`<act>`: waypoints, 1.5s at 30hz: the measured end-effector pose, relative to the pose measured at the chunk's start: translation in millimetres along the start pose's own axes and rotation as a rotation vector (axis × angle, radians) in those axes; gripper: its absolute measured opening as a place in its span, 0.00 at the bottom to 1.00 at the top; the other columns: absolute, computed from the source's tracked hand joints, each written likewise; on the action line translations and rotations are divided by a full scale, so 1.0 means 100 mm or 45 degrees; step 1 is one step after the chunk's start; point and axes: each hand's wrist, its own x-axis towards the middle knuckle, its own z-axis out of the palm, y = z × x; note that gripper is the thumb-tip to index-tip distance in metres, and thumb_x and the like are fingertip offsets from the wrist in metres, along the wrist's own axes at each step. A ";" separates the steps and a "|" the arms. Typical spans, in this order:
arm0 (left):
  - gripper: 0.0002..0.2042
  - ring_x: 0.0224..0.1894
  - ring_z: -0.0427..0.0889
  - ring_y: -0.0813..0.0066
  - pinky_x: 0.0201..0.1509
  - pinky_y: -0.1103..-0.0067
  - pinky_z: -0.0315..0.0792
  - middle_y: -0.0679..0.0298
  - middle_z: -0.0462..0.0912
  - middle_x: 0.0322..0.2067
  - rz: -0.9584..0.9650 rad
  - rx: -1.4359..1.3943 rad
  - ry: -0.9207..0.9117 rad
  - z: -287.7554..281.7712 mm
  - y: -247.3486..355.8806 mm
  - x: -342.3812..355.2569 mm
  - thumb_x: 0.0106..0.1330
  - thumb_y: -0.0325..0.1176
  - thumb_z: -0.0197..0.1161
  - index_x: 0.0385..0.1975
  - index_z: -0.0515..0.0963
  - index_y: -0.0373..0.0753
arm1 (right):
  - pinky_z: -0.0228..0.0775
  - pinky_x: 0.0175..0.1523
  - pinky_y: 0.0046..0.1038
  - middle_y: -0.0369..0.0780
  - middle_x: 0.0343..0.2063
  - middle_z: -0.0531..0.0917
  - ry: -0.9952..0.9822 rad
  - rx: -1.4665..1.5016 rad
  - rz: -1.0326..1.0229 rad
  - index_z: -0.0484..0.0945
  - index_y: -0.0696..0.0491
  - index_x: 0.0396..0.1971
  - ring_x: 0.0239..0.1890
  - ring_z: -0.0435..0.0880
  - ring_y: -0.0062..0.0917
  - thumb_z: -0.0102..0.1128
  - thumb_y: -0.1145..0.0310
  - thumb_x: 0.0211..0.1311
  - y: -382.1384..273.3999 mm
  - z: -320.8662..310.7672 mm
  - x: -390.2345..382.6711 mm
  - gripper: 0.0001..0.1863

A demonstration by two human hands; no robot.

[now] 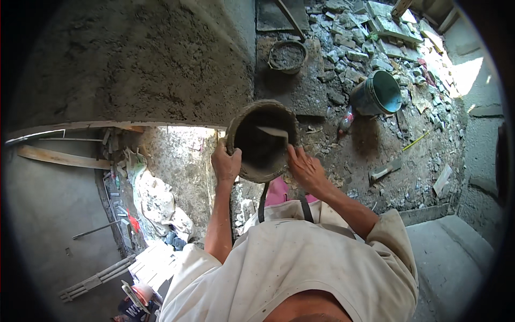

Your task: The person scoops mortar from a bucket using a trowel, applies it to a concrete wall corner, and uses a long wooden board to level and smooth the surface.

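In front of me a round bucket (248,170), its rim crusted with dried mortar, is tilted so that its dark inside faces me. My left hand (225,163) grips the rim on the left side, thumb towards the inside. At the right rim my right hand (306,167) is closed, its fingertips reaching the inner edge. A pale flat blade, apparently a trowel (272,131), lies across the bucket's mouth and runs down to those fingertips. The handle is hidden in the hand. Shadow hides the bottom of the bucket.
Ahead stands a mortar-filled bucket (288,56); a teal-lined bucket (375,92) is farther right, beside a plastic bottle (346,120). Rubble (351,51) covers the far right floor. A hatchet-like tool (385,169) lies right. A rough plastered wall (145,64) rises at left, near white sacking (155,198).
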 end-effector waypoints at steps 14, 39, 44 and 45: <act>0.24 0.51 0.78 0.76 0.55 0.82 0.70 0.61 0.81 0.49 0.044 -0.907 -0.026 0.21 1.21 -0.35 0.50 0.16 0.51 0.51 0.74 0.29 | 0.77 0.36 0.41 0.49 0.30 0.80 -0.209 -0.297 -0.271 0.71 0.58 0.39 0.33 0.84 0.43 0.48 0.64 0.67 0.64 -1.48 0.11 0.12; 0.14 0.32 0.73 0.80 0.41 0.82 0.69 0.69 0.78 0.31 -0.183 -1.222 0.123 1.10 1.05 -0.33 0.44 0.18 0.57 0.34 0.77 0.33 | 0.65 0.25 0.25 0.32 0.19 0.70 -0.637 1.287 0.358 0.71 0.53 0.31 0.18 0.70 0.16 0.41 0.54 0.74 1.38 -1.34 -0.58 0.19; 0.13 0.28 0.74 0.75 0.37 0.78 0.71 0.67 0.75 0.28 -0.532 -1.384 0.327 1.27 0.58 -0.22 0.42 0.17 0.59 0.29 0.72 0.37 | 0.67 0.21 0.20 0.33 0.23 0.71 -0.831 1.770 0.673 0.71 0.53 0.41 0.16 0.71 0.16 0.45 0.49 0.73 1.23 -1.23 -0.53 0.20; 0.13 0.28 0.74 0.75 0.37 0.78 0.71 0.67 0.75 0.28 -0.540 -1.379 0.327 1.31 0.47 -0.20 0.42 0.17 0.59 0.29 0.72 0.37 | 0.67 0.21 0.20 0.33 0.23 0.71 -0.835 1.774 0.680 0.71 0.53 0.41 0.16 0.71 0.16 0.45 0.49 0.73 1.21 -1.14 -0.51 0.20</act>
